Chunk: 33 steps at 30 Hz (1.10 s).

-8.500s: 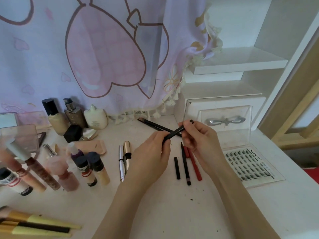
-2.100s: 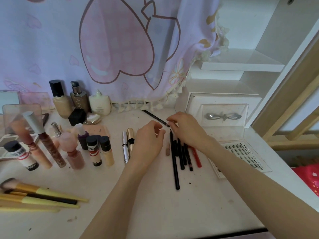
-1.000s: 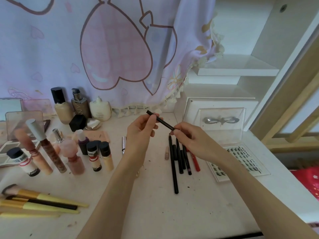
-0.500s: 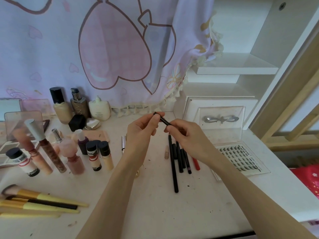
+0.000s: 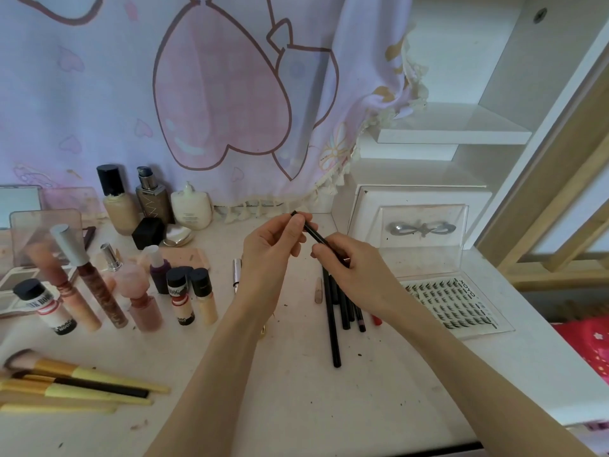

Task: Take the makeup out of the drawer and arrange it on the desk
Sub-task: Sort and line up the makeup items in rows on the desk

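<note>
Both hands meet just above the middle of the frame, sharing one slim black pencil point(image 5: 311, 229). Left hand point(image 5: 267, 252) pinches its upper end between thumb and fingertips, with the tip poking out past the fingers; right hand point(image 5: 354, 268) has its fingers curled round the lower part, which disappears under them. The pencil is lifted off the counter point(image 5: 296, 407) and slants from upper left down to lower right.

Directly below the right hand lies the row of pencils point(image 5: 333, 324) already set down, dark sticks side by side running toward the bottom of the frame, a red one partly hidden under the wrist. To the left of centre stand small bottles point(image 5: 179, 291), with taller foundation bottles point(image 5: 117, 199) further up at the left. Brushes point(image 5: 82, 384) lie at the lower left, and a lash tray point(image 5: 451, 305) sits at the right, in front of a small white drawer box point(image 5: 418, 206).

I judge the pencil to be very light and stiff, with a smooth lacquered barrel that could slide or roll between fingertips. Its point may be brittle, so a hold on the barrel near the middle seems safest. A two-finger pinch should be enough. Laid down parallel to the row, touching a neighbour, it would be less likely to roll away.
</note>
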### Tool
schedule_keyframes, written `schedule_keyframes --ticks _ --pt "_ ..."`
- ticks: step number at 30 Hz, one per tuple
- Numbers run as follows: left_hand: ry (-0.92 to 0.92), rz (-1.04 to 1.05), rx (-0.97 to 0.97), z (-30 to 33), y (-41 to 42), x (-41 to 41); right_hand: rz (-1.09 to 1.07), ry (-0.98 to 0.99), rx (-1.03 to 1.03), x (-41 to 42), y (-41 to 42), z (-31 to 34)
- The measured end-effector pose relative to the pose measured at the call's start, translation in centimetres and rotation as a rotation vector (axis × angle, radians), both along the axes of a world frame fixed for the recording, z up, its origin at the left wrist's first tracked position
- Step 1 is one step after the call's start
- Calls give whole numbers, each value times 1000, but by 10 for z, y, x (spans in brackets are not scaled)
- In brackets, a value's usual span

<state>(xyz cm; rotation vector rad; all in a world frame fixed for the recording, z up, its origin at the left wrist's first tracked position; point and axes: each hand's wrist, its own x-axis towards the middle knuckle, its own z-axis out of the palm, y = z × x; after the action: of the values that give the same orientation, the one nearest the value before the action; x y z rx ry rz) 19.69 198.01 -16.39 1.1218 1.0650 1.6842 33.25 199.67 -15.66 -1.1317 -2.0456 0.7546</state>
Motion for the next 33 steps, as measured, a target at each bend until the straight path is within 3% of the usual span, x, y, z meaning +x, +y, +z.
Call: schedule_keyframes --ticks 3,6,13,17,21,27,33 --pt "-52 96 -71 0 3 -4 9 -110 -77 7 0 -1" --pt "56 209 -136 -2 6 -6 0 -197 -117 17 -2 -1" --pt "286 454 -50 4 2 -9 -142 -131 -235 24 5 4" --pt "533 303 -210 -1 1 -8 -185 -50 -444 11 19 15" --pt "706 304 -345 -9 1 -7 -157 -128 -548 -13 26 18" --pt "1046 308 -383 -13 1 1 -168 -322 -485 -30 26 13" --pt "1081 306 -379 -22 3 6 -197 -362 -419 -31 25 7"
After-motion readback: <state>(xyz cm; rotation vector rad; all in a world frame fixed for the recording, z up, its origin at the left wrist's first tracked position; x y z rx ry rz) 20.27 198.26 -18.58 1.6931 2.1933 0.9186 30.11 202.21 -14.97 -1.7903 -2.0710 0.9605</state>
